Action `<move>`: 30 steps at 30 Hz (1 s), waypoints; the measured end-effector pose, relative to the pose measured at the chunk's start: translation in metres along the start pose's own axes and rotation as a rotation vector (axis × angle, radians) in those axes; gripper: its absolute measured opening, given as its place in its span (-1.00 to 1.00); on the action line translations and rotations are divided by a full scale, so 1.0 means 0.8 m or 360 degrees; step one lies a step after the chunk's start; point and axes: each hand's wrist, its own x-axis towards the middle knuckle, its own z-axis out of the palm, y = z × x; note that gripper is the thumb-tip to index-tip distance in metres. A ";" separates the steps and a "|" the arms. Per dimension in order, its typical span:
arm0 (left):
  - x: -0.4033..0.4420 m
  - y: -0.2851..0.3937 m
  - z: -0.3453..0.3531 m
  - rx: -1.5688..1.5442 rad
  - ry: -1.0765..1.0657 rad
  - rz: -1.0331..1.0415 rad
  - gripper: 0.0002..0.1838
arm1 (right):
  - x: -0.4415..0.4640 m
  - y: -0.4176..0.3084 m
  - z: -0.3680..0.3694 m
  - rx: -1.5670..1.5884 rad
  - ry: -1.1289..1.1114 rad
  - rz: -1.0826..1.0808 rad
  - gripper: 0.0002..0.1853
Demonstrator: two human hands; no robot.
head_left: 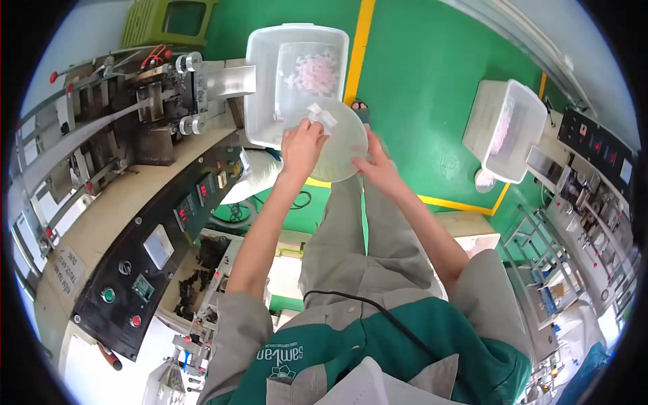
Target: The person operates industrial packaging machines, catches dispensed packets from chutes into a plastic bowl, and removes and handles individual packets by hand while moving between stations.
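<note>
Green flooring (439, 115) was crossed by yellow lines (360, 50), and at the left stood a machine (156, 150) whose metal chute (233, 80) was directed over a translucent plastic tub (262, 108) holding pink-white pieces (314, 73). In front of the tub's near end, a round translucent dish (341, 154) was held by the right hand (379, 167), thumb and fingers closed about its rim. It was judged light, fairly stiff and possibly slippery, best gripped there. Small white rectangular pieces (324, 117) were gathered in it at the left hand's (304, 144) bunched fingertips; whether any were pinched could not be told. Probably light and soft, they were suited to edge-holding.
</note>
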 end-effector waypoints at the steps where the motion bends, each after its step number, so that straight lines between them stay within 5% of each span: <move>1: -0.004 0.008 -0.003 -0.0104 0.0020 0.0023 -0.80 | -0.008 0.006 -0.002 0.0049 0.0027 0.0003 -0.20; 4: -0.022 0.040 -0.028 -0.0712 0.0294 -0.0145 -0.81 | -0.027 0.033 -0.013 0.0202 0.0103 0.0015 -0.20; 10: -0.052 0.019 -0.070 -0.0255 0.0675 -0.0560 -0.70 | -0.058 0.066 -0.025 0.0365 0.0167 0.0005 -0.22; 16: -0.075 0.064 -0.024 0.0111 0.0195 0.0151 -0.63 | -0.075 0.108 -0.015 0.0469 0.0190 -0.0103 -0.24; 19: -0.080 0.088 0.015 0.0440 -0.0206 0.0069 -0.70 | -0.090 0.116 -0.013 0.0436 0.0210 -0.0210 -0.23; 30: -0.088 0.184 0.013 0.0075 -0.0216 0.0315 -0.90 | -0.169 0.194 -0.046 0.0882 0.0515 -0.0292 -0.20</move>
